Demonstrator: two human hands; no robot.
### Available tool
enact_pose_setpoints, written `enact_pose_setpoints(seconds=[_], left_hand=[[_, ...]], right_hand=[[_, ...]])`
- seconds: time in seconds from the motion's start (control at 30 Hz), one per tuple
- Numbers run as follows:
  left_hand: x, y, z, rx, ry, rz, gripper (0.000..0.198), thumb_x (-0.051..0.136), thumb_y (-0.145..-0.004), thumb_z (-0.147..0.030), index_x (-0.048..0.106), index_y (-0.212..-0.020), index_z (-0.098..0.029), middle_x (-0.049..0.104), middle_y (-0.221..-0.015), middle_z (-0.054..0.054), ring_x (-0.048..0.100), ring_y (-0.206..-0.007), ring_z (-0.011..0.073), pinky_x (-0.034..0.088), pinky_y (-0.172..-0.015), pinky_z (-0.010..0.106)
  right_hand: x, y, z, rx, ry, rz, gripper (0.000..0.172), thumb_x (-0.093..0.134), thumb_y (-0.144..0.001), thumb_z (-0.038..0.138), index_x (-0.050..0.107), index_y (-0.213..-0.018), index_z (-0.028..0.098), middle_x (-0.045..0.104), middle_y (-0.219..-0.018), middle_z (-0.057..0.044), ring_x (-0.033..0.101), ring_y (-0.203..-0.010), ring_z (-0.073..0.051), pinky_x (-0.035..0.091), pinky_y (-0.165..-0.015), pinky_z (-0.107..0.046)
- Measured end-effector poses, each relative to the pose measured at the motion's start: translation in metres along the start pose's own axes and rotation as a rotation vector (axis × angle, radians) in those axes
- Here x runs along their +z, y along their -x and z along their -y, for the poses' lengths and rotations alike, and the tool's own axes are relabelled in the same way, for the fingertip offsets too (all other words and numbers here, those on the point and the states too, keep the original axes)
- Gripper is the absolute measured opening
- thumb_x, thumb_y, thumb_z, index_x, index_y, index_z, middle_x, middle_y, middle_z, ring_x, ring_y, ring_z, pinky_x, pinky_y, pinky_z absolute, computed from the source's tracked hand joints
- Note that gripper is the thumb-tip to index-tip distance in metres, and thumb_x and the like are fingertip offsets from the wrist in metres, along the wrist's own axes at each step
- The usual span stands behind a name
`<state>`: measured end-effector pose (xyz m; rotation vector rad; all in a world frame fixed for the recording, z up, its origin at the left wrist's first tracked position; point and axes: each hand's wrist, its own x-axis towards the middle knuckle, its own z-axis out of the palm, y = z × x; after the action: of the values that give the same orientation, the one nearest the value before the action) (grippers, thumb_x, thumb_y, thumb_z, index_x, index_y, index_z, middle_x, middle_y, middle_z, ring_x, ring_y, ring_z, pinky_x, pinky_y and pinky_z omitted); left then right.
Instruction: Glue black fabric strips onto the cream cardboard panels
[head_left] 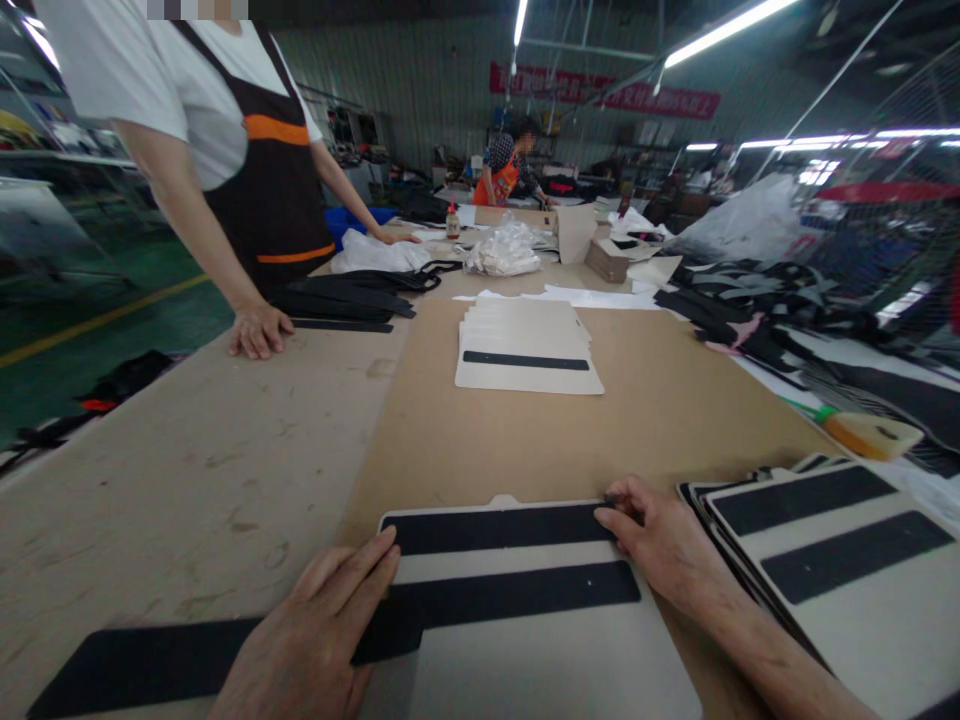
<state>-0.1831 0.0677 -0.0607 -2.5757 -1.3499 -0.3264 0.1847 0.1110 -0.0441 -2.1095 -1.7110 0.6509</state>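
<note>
A beige board [532, 660] with a small tab on its far edge lies in front of me. One black strip [495, 530] runs along that far edge; a second black strip [525, 597] crosses the board below it. My left hand [315, 620] lies flat, fingers stretched out, its fingertips touching the left end of the far strip. Thumb and fingers of my right hand [652, 540] pinch the right end of the same strip at the board's corner. Under and beside my left hand, more black strip material [150, 660] extends leftward across the table.
Boards with black strips [840, 560] are stacked at my right. Farther off lies a fanned pile of beige boards [525, 345] with one strip. A yellow glue bottle [870, 432] rests at the right. Across the table, a person in an apron [262, 170] leans on the left edge.
</note>
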Motion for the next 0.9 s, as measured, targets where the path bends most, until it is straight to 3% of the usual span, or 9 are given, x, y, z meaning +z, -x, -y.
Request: enact_pose_setpoints(seconds=[0.23,0.37,0.47,0.53,0.6,0.67,0.8,0.9], left_hand=[[0.005,0.002,0.001,-0.003,-0.021,0.041,0.07,0.049,-0.065,-0.008,0.057,-0.135,-0.014,0.055,-0.144,0.007,0.055,-0.122,0.0284,0.051,-0.101,0.043],[-0.008,-0.007,-0.004,-0.024,-0.045,0.139,0.07,0.044,-0.066,-0.004,0.057,-0.135,-0.011,0.06,-0.137,0.011,0.057,-0.117,0.0281,0.053,-0.098,0.043],[-0.026,-0.026,-0.015,-0.03,-0.065,0.267,0.072,0.041,-0.072,-0.002,0.048,-0.143,-0.012,0.063,-0.13,0.014,0.058,-0.114,0.0284,0.054,-0.095,0.044],[-0.037,-0.043,-0.024,-0.016,-0.1,0.351,0.072,0.04,-0.076,-0.002,0.042,-0.147,-0.015,0.068,-0.115,0.015,0.061,-0.104,0.0289,0.056,-0.088,0.045],[-0.044,-0.06,-0.034,0.009,-0.156,0.414,0.073,0.041,-0.078,-0.002,0.039,-0.149,-0.02,0.069,-0.097,0.014,0.062,-0.09,0.0283,0.057,-0.077,0.043],[-0.045,-0.072,-0.043,0.036,-0.209,0.443,0.077,0.044,-0.078,-0.001,0.037,-0.15,-0.027,0.068,-0.089,0.012,0.062,-0.082,0.0273,0.056,-0.07,0.039],[-0.04,-0.08,-0.053,0.045,-0.273,0.438,0.078,0.044,-0.079,0.001,0.04,-0.148,-0.035,0.067,-0.088,0.012,0.063,-0.081,0.0266,0.054,-0.065,0.035],[-0.038,-0.075,-0.049,0.019,-0.274,0.434,0.073,0.043,-0.081,0.002,0.043,-0.147,-0.03,0.067,-0.094,0.013,0.063,-0.089,0.0269,0.055,-0.07,0.035]], right_hand=[[0.004,-0.002,-0.004,-0.074,0.136,-0.03,0.011,0.054,-0.091,0.033,0.058,-0.094,0.024,0.07,-0.079,-0.002,0.067,-0.074,-0.021,0.042,-0.068,-0.031],[0.002,0.004,0.006,-0.216,0.348,-0.067,0.012,0.049,-0.095,0.025,0.06,-0.098,0.021,0.067,-0.103,-0.008,0.067,-0.08,-0.021,0.045,-0.068,-0.031],[0.002,0.015,0.025,-0.32,0.575,-0.013,0.029,0.041,-0.091,0.005,0.064,-0.1,0.02,0.066,-0.102,-0.008,0.068,-0.081,-0.021,0.047,-0.063,-0.029],[0.005,0.024,0.04,-0.391,0.722,0.022,0.047,0.039,-0.085,-0.004,0.064,-0.116,0.022,0.066,-0.098,-0.008,0.069,-0.083,-0.022,0.048,-0.061,-0.028],[0.01,0.033,0.054,-0.46,0.831,0.029,0.07,0.042,-0.083,-0.005,0.048,-0.141,0.032,0.067,-0.096,-0.009,0.069,-0.081,-0.024,0.048,-0.057,-0.028],[0.016,0.039,0.064,-0.521,0.923,0.031,0.085,0.044,-0.083,-0.003,0.029,-0.152,0.044,0.068,-0.092,-0.01,0.068,-0.077,-0.025,0.049,-0.055,-0.028],[0.024,0.043,0.072,-0.596,1.009,0.057,0.083,0.048,-0.085,0.001,0.028,-0.152,0.045,0.067,-0.086,-0.012,0.066,-0.076,-0.027,0.053,-0.06,-0.034],[0.023,0.044,0.066,-0.578,0.942,0.031,0.08,0.047,-0.085,0.001,0.031,-0.152,0.043,0.066,-0.091,-0.012,0.065,-0.08,-0.027,0.055,-0.06,-0.035]])
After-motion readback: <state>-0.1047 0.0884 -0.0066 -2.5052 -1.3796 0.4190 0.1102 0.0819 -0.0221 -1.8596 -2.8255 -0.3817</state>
